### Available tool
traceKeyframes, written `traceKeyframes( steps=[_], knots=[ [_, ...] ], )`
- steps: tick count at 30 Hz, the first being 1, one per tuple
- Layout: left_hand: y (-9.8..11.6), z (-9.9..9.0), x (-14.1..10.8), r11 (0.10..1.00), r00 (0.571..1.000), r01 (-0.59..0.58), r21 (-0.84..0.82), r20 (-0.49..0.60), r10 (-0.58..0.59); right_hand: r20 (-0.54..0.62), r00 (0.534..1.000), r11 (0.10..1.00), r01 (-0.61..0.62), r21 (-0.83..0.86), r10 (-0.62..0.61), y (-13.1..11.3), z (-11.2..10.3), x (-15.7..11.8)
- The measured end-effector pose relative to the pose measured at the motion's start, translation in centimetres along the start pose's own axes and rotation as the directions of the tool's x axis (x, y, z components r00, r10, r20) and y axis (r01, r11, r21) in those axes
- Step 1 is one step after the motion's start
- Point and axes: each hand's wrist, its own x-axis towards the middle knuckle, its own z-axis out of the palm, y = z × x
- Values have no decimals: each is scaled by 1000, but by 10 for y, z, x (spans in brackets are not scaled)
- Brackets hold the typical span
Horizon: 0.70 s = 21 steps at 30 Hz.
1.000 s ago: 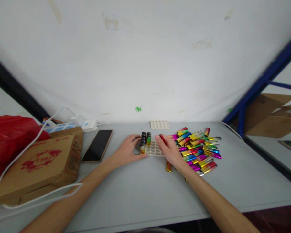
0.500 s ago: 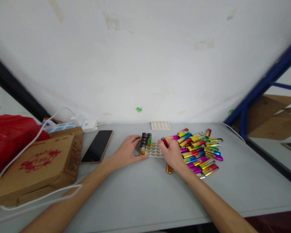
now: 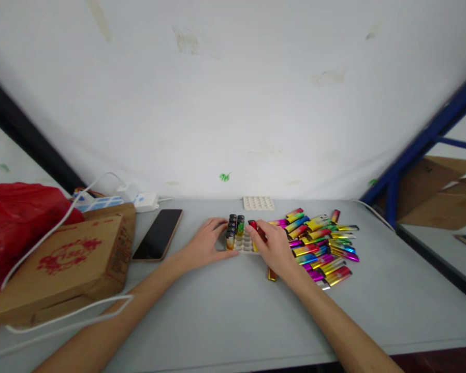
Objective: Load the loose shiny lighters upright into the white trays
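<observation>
A pale tray (image 3: pixel 246 244) with round holes lies on the grey table. Several black-topped lighters (image 3: pixel 230 238) stand upright in its left column, and a green-yellow lighter (image 3: pixel 240 226) stands beside them. My left hand (image 3: pixel 205 245) has its thumb and fingers spread around the tray's left end, the thumb at the front edge. Over the right part of the tray, my right hand (image 3: pixel 272 247) pinches a red and yellow lighter (image 3: pixel 252 224), held upright; its lower end is partly hidden. Many shiny colourful lighters (image 3: pixel 314 248) lie piled to the right.
A second pale tray (image 3: pixel 258 203) lies by the wall. On the left are a phone (image 3: pixel 158 234), a cardboard box (image 3: pixel 62 259), a red bag (image 3: pixel 23 223), a power strip (image 3: pixel 145 201) and white cables. One lighter (image 3: pixel 271 274) lies in front of my right hand.
My right hand has moved slightly left over the tray, and the red lighter it holds now stands more upright. My left hand keeps its place at the tray. The view has shifted slightly.
</observation>
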Motion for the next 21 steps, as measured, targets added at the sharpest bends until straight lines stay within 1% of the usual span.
traceKeyframes(
  steps=[1,3,5,7,11,15,18,21],
  knots=[
    [0,0,0,1000,1000,1,-2,0,-1,0,1000,1000,-2,-6,2,1,2,-1],
    [1,-1,0,1000,1000,3,-5,-1,-3,16,999,999,35,-30,-34,4,5,-1],
    [1,-1,0,1000,1000,3,-4,3,-3,66,994,993,97,-73,-92,7,9,-1],
    [1,0,1,1000,1000,-2,-4,5,2,111,986,982,135,-132,-121,9,12,1],
    [0,0,0,1000,1000,-17,-7,2,17,179,979,947,151,-284,-103,3,13,5],
    [1,-1,0,1000,1000,-10,-19,2,10,198,979,888,129,-442,-43,-8,13,6],
    [0,0,0,1000,1000,-2,-23,-10,1,214,976,893,141,-426,-52,-10,11,4],
    [-2,1,0,1000,1000,-4,-12,-7,4,192,979,922,139,-361,-72,-5,0,5]
  ],
)
